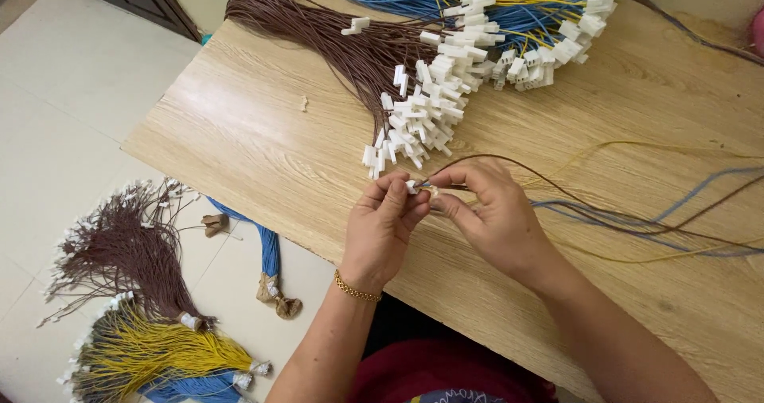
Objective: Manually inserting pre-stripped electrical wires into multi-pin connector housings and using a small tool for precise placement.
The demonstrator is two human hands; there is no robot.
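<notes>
At the table (263, 140) edge, your left hand (382, 228) pinches a white connector (414, 186) while your right hand (485, 212) pinches a brown wire (557, 182) at it; bundled harnesses (151, 323) lie finished on the floor, with many connector-tipped wires (414, 124) heaped ahead.

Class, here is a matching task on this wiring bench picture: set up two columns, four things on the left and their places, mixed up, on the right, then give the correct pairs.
Things
1. brown wire bundle with white plugs
2. small white connector
3. gold bracelet
4. yellow wire bundle

Places
A. on the floor, lower left
B. on the left wrist
C. pinched between the fingertips of the left hand and right hand
D. lying on the wooden table, top centre

Pairs: 1-D, 2-C, 3-B, 4-A
</notes>
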